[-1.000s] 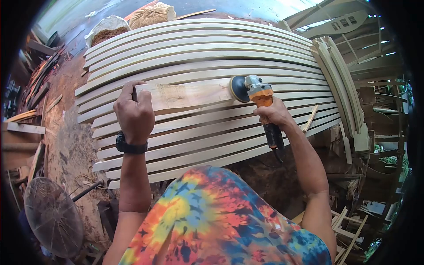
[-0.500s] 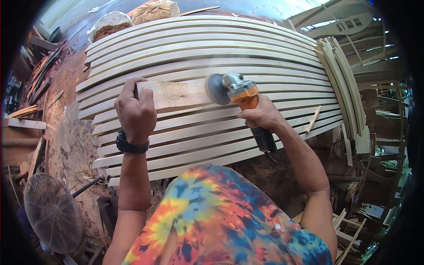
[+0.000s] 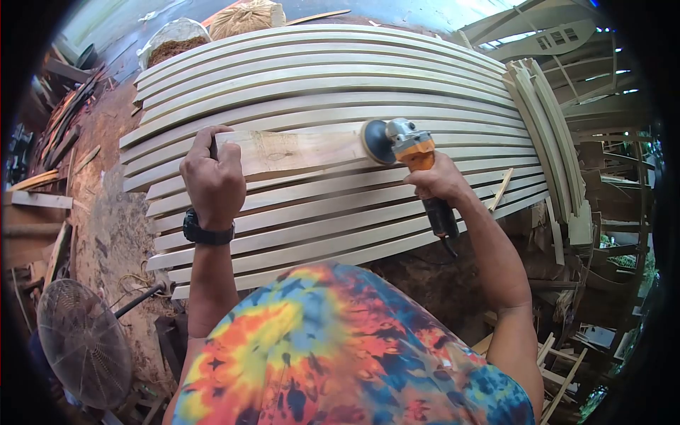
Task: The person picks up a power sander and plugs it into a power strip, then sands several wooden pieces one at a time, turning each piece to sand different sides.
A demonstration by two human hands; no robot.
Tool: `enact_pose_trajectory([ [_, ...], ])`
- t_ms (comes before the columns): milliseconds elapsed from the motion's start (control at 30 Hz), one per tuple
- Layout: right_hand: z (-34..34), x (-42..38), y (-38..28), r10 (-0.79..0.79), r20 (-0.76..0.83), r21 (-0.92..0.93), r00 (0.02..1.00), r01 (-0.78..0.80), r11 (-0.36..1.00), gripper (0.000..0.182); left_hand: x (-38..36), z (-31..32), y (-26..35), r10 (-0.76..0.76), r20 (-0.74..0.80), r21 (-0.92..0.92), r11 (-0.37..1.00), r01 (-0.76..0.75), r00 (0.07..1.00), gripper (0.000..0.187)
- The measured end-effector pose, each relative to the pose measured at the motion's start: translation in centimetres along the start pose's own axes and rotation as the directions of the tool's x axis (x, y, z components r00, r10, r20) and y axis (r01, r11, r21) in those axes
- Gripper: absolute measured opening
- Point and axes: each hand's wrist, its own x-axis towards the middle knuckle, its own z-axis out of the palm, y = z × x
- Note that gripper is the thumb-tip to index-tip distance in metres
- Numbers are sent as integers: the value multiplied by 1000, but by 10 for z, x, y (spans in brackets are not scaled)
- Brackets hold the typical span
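Observation:
My left hand [image 3: 212, 168] is closed around the left end of a wide, pale wooden board [image 3: 287, 151], fingers curled over its edge. The board lies across a row of long wooden slats [image 3: 319, 227]. In my right hand [image 3: 440, 177] is an orange and black angle grinder [image 3: 416, 150], gripped round its body. Its round sanding disc [image 3: 377, 142] is tilted against the board's right part, and the board's far end is hidden behind the disc and tool head. The grinder's cord hangs down below its black rear end.
At the lower left stands a round fan [image 3: 83, 340]. Stacked curved wooden pieces [image 3: 549, 134] border the slats on the right. A thin wood offcut [image 3: 501, 189] lies on the slats near my right forearm. Filled sacks [image 3: 248, 19] sit beyond the far edge.
My right hand has moved the grinder to the right along the board, uncovering more of its surface. My left hand keeps its hold on the board's left end, nearly in place.

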Motion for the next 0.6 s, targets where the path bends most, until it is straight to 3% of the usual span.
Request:
enact_pose_trajectory([
  [100,-15,2,11,32,-91,-35,995,-35,999,32,0,2,-6,7,-10,3,1000,-7,1000,20],
  [200,-18,2,18,27,-95,33,995,-24,999,32,1,2,-7,4,-20,1,1000,-4,1000,21],
  [600,15,-3,-13,-17,-32,11,999,18,1000,30,0,-1,3,-13,15,30,999,13,1000,21],
])
